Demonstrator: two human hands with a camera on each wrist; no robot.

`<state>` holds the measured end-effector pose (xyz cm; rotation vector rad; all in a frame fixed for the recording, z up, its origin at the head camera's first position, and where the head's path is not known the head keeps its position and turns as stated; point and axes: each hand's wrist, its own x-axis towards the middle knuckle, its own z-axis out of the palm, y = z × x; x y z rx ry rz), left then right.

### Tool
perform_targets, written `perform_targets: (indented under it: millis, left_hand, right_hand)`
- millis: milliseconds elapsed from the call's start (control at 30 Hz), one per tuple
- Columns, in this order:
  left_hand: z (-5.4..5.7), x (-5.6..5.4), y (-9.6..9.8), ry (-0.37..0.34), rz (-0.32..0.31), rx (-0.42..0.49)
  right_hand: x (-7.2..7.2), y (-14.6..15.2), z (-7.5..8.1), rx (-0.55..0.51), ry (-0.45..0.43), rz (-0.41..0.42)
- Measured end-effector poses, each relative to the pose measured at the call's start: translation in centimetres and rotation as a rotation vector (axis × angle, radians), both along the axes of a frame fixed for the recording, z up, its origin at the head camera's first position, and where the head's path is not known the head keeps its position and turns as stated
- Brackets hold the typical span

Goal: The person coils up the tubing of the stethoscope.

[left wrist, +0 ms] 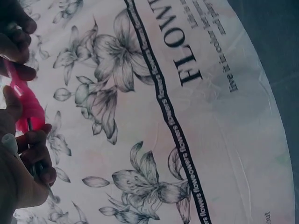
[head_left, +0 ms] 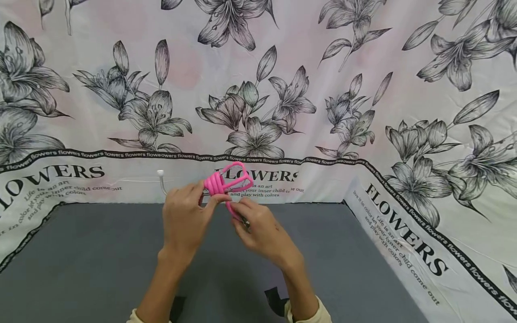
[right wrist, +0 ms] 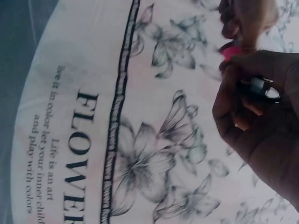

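A bright pink cord (head_left: 216,183), wound in several tight turns with loose loops standing out to the right, is held up above the table. My left hand (head_left: 182,213) grips the wound part, thumb toward the right hand. Thin grey rods also run through the left hand's curled fingers; one white rounded tip (left wrist: 9,142) shows in the left wrist view, and in the head view a white tip (head_left: 160,172) sticks out above the knuckles. My right hand (head_left: 262,229) pinches the cord's lower strand. A small black and silver piece (right wrist: 261,88) lies inside its curled fingers, partly hidden.
The dark grey tabletop (head_left: 101,260) spreads beneath the forearms. White flower-printed cloth (head_left: 258,89) hangs behind it and along both sides. Dark patches (head_left: 276,301) show on the table near the wrists.
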<state>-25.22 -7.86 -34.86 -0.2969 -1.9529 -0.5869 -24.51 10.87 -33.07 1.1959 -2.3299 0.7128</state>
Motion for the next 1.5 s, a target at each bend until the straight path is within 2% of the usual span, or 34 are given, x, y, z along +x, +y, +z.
perform_targets:
  millis: [67,167,300,433,500,633,733,867,933,1100,1167,1300,1367,1433,1500]
  left_hand:
    - [0.1,0.2,-0.5,-0.015,0.025,-0.02]
    - [0.2,0.5,-0.8,-0.039,0.056,-0.075]
    - [-0.2,0.4,0.0,-0.077,0.042,-0.152]
    - [-0.4,0.3,1.0,-0.087,-0.004,-0.248]
    - [-0.4,0.7,1.2,-0.077,-0.003,-0.286]
    - [-0.3,1.3,1.3,-0.035,0.038,-0.314]
    - [0.0,1.5,1.6,0.026,0.062,-0.344]
    - [0.4,1.6,2.4,0.104,0.064,-0.356]
    - [0.6,1.7,2.6,0.111,0.051,-0.333]
    - [0.7,2.0,2.4,0.102,0.046,-0.264]
    - [0.8,2.1,2.1,0.102,0.053,-0.245]
    - [1.2,2.2,1.5,0.085,0.074,-0.229]
    - [1.4,2.1,1.2,0.081,0.085,-0.223]
    - [1.5,1.9,0.9,0.081,0.097,-0.227]
    - [1.5,1.9,0.7,0.097,0.096,-0.246]
  right_hand:
    - [0.6,-0.6,0.1,0.045,0.039,-0.03]
    - [1.4,-0.8,0.5,0.052,0.066,-0.074]
    - [2.1,-0.2,1.0,-0.053,0.092,-0.135]
    - [1.9,0.2,1.2,-0.179,0.142,-0.162]
    - [1.5,0.0,1.0,-0.258,0.119,-0.155]
    - [0.7,-0.3,0.7,-0.455,-0.004,-0.13]
    - [0.3,-0.3,0.6,-0.598,-0.042,-0.129]
    - [0.3,-0.1,0.7,-0.724,-0.062,-0.165]
    - [0.4,0.0,0.7,-0.763,-0.039,-0.181]
    - [0.3,-0.2,0.5,-0.768,0.151,-0.307]
    - [0.1,-0.2,0.2,-0.759,0.182,-0.355]
    - [-0.7,-0.6,-0.4,-0.76,0.128,-0.315]
    - [-1.0,-0.6,-0.3,-0.75,0.072,-0.285]
    - [-1.3,-0.5,-0.1,-0.77,-0.033,-0.22]
    - [-1.2,-0.1,0.1,-0.83,-0.203,-0.143]
